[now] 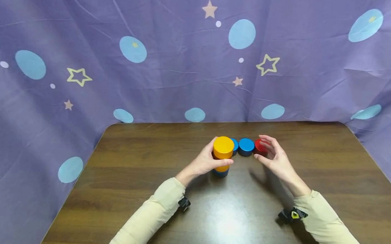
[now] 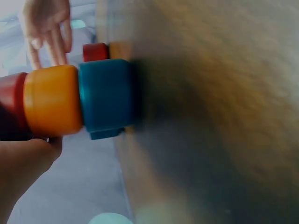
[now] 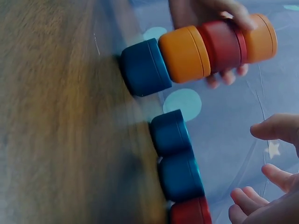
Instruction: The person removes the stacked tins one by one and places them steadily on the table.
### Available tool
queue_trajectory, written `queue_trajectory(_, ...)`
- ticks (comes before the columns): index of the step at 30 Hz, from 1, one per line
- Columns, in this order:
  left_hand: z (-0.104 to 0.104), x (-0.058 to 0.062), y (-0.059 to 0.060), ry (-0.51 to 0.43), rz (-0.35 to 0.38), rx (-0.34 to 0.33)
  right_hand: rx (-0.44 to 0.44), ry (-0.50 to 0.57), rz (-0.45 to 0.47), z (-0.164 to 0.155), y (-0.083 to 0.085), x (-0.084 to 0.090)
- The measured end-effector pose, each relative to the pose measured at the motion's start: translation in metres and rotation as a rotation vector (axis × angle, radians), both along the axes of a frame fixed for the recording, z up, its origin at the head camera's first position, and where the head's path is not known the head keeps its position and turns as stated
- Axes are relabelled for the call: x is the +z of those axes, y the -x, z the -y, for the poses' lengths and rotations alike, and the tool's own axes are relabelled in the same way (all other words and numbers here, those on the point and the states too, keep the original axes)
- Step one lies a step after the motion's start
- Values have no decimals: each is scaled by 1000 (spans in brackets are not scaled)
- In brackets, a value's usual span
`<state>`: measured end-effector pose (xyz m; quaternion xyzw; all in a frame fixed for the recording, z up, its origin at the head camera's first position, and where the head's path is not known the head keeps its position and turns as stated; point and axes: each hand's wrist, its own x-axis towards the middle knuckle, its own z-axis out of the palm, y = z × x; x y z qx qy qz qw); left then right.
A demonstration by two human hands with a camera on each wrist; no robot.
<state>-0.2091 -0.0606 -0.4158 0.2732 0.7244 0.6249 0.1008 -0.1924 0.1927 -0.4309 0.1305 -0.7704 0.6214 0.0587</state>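
In the right wrist view, a stack of short round lidded containers shows a blue one (image 3: 145, 67) at the bottom, then an orange one (image 3: 184, 53), a red one (image 3: 222, 44) and another orange one (image 3: 261, 39) on top. My left hand (image 1: 204, 161) grips this stack near its upper part, thumb and fingers curled round the red and top orange containers. The blue base is right at the tabletop. To the right, my right hand (image 1: 278, 162) holds nothing; its fingers are loosely spread and partly cover a separate red container (image 1: 258, 146) in the head view.
Two blue containers (image 1: 246, 146) stand in a row with the separate red one, behind and right of the stack. The brown wooden table (image 1: 142, 152) reaches back to a purple curtain (image 1: 170, 89) with stars and blue ovals.
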Motion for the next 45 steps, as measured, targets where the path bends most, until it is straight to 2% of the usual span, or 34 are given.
queue_trajectory(7,2,-8,0,43,33,-31,48,-43,-14,5,-2,6)
queue_trajectory(18,6,-12,-1,41,53,-12,112,-75,-59,18,-10,29)
queue_trajectory(27,12,-16,-2,-46,29,7,216,-36,-104,35,-12,41)
queue_trajectory(29,13,-15,-4,-49,38,10,236,-46,-114,40,-12,43)
queue_trajectory(36,14,7,-17,-74,4,-28,281,-52,-118,56,-10,46)
queue_trajectory(43,13,-19,-5,-87,-2,-40,266,-60,-99,63,-9,45)
queue_trajectory(45,13,-22,-5,-98,-10,-42,251,-69,-102,64,-9,44)
